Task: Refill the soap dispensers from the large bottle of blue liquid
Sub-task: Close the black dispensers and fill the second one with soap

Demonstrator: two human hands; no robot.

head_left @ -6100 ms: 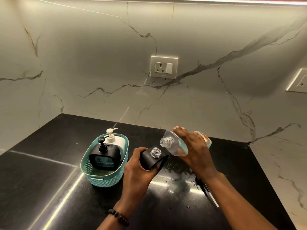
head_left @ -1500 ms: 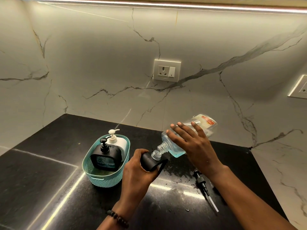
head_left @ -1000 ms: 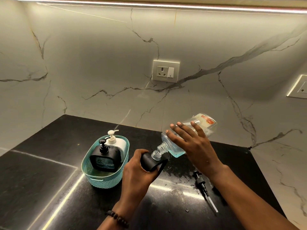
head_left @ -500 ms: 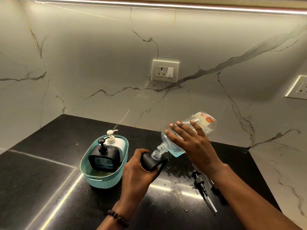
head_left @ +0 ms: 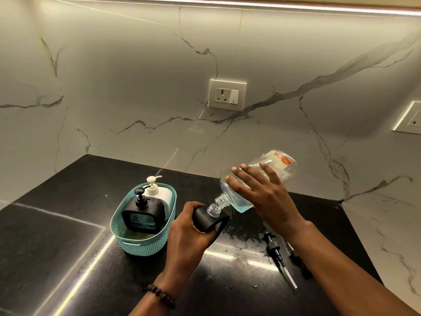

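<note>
My left hand [head_left: 186,233] grips a black soap dispenser [head_left: 206,218] with its pump off and its clear neck tilted toward the right. My right hand [head_left: 262,197] holds the large clear bottle [head_left: 276,166] tipped steeply, base up to the right, mouth pressed against the dispenser's neck. A little blue liquid pools near the bottle's shoulder. A black pump head [head_left: 274,249] with a white tube lies on the counter right of my hands.
A teal basket [head_left: 141,244] stands left of my left hand, holding a black dispenser [head_left: 143,213] and a white dispenser [head_left: 163,195], both with pumps on. Wet drops spot the black counter [head_left: 45,247]. Marble wall with sockets [head_left: 227,95] behind.
Since six seconds ago the bottle has tipped up from nearly level, and its mouth has met the dispenser's neck. Over the last second both hands hold almost still.
</note>
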